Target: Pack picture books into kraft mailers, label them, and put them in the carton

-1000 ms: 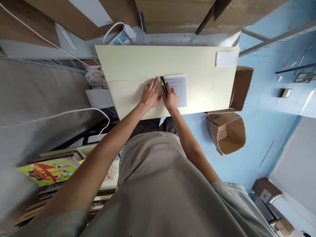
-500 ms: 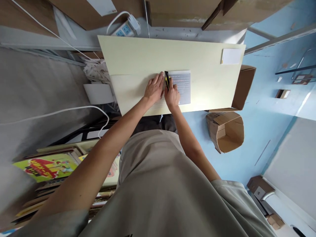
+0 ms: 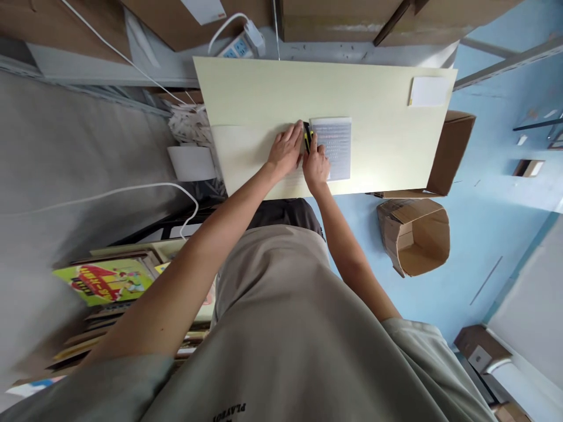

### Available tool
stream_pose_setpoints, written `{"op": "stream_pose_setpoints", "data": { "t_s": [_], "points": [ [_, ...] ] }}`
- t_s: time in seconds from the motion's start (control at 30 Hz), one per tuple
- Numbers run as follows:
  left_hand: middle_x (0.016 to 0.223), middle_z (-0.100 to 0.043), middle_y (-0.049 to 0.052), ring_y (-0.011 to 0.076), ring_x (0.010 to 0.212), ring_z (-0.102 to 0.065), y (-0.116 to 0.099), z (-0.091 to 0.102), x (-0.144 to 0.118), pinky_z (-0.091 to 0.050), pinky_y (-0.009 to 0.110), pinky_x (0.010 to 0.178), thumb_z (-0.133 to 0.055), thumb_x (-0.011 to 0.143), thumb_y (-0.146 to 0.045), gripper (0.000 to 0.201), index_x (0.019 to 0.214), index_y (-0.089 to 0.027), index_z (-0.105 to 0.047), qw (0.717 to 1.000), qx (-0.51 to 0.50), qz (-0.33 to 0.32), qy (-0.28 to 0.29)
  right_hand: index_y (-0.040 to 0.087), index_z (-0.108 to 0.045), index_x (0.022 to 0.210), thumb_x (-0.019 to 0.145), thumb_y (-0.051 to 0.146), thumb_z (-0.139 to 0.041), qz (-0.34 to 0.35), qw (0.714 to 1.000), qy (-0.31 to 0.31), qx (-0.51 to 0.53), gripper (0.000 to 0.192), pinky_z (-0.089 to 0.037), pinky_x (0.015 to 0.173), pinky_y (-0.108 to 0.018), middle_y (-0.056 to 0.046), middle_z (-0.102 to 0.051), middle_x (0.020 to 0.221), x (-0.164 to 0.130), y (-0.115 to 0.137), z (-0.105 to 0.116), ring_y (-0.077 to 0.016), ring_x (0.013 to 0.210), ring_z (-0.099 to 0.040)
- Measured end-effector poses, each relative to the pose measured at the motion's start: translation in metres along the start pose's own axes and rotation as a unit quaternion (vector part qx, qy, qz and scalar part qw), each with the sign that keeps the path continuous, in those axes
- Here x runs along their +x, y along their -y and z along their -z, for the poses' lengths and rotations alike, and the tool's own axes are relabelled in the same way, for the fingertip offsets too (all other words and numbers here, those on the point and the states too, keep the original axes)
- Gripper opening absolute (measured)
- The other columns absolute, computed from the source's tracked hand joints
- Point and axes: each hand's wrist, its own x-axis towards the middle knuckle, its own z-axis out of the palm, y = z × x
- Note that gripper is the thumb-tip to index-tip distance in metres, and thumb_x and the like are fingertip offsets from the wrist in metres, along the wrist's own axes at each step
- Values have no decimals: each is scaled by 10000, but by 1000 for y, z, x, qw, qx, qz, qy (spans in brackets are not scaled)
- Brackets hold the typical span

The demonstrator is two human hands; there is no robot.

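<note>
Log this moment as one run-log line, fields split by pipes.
left hand flat on table | right hand holds yellow-black knife at left edge of grey sheet | white card at far corner

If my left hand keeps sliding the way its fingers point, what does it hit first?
Probably the yellow and black knife held by your right hand; the left hand has its fingertips right beside it, contact unclear.
</note>
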Motion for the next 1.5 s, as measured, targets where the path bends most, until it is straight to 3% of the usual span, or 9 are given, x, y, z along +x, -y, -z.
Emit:
{"op": "stream_pose_setpoints", "data": {
  "t_s": [0.2, 0.47, 0.63, 0.77, 0.9, 1.17, 1.5],
  "points": [
    [1985, -249, 162, 412, 1857, -187, 1, 0, 3, -196, 656, 1507, -550, 1074, -491, 928, 1883, -108, -304, 1000, 3, -9, 3, 146, -259, 1911, 1284, 347, -268, -23, 999, 19, -32, 658, -606, 1032, -432, -291, -620, 1583, -14, 6, 8, -329, 1181, -785],
    [1972, -299, 151, 401, 1869, -137, 2, -4, 6, -210, 640, 1512, -553, 1032, -446, 937, 1868, -85, -333, 1000, 3, -4, -9, 157, -164, 1930, 1291, 485, -259, 11, 1000, -6, -4, 725, -590, 1041, -480, -293, -654, 1472, -24, -6, -4, -371, 1225, -783],
    [1972, -300, 156, 416, 1851, -199, 5, -4, 7, -246, 655, 1493, -515, 1071, -465, 901, 1874, -98, -336, 1000, 9, -12, -8, 177, -308, 1905, 1270, 314, -277, -26, 996, 25, -76, 650, -622, 1032, -423, -266, -661, 1564, -43, -1, 8, -323, 1189, -789],
    [1958, -317, 195, 425, 1848, -204, 4, -3, 7, -253, 659, 1485, -492, 1090, -476, 899, 1869, -58, -330, 1000, 13, -15, -8, 196, -255, 1922, 1253, 311, -339, -29, 995, 30, -87, 684, -650, 1041, -442, -269, -669, 1556, -52, -3, 9, -323, 1191, -793],
    [1962, -315, 178, 409, 1858, -180, 1, -3, 6, -231, 656, 1494, -509, 1066, -478, 914, 1872, -84, -332, 1000, 11, -1, -8, 195, -213, 1931, 1253, 349, -291, -22, 998, 19, -56, 699, -673, 1012, -472, -272, -683, 1529, -55, -11, 2, -335, 1170, -799],
    [1981, -255, 180, 432, 1849, -179, 8, -6, 8, -158, 647, 1513, -549, 1027, -508, 997, 1874, -47, -300, 1000, 6, -10, 6, 217, -309, 1913, 1228, 249, -387, -43, 995, 31, -79, 690, -679, 1033, -463, -255, -689, 1525, -72, -14, 5, -330, 1188, -813],
    [2020, -154, -7, 352, 1841, -13, 19, -15, 14, -33, 624, 1536, -566, 898, -606, 1136, 1885, -206, -171, 999, 11, 13, 28, 206, -294, 1915, 1240, 253, -375, -45, 991, 58, -111, 682, -682, 1026, -414, -257, -673, 1567, -103, -21, 4, -323, 1206, -829]
  ]
}}
